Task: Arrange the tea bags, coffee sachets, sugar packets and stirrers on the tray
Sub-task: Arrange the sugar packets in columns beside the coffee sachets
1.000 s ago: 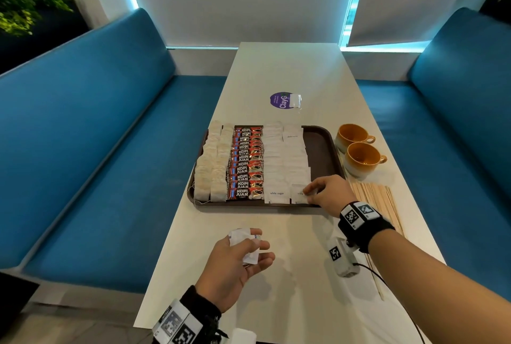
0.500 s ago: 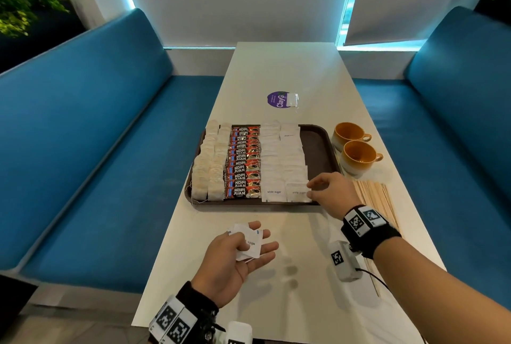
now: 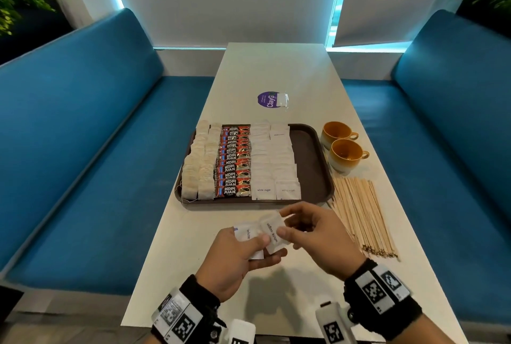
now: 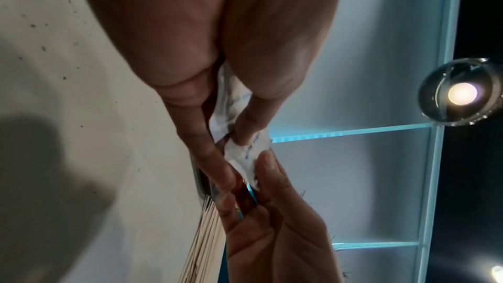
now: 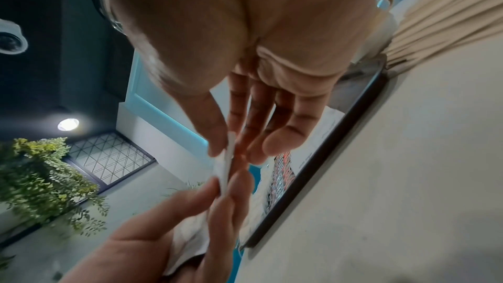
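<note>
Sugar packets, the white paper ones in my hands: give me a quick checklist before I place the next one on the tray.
1. Right hand pinches one white paper sugar packet: ok.
2. Left hand holds the spare packets: ok.
3. Only one packet taken: cannot tell.
4. Brown plastic tray has bare space at right: ok.
5. Wooden stirrers on tray: not ok, on the table.

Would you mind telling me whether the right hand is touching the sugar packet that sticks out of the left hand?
Touching. In the head view the right hand pinches the sugar packet between thumb and fingers while the left hand holds it too.
</note>
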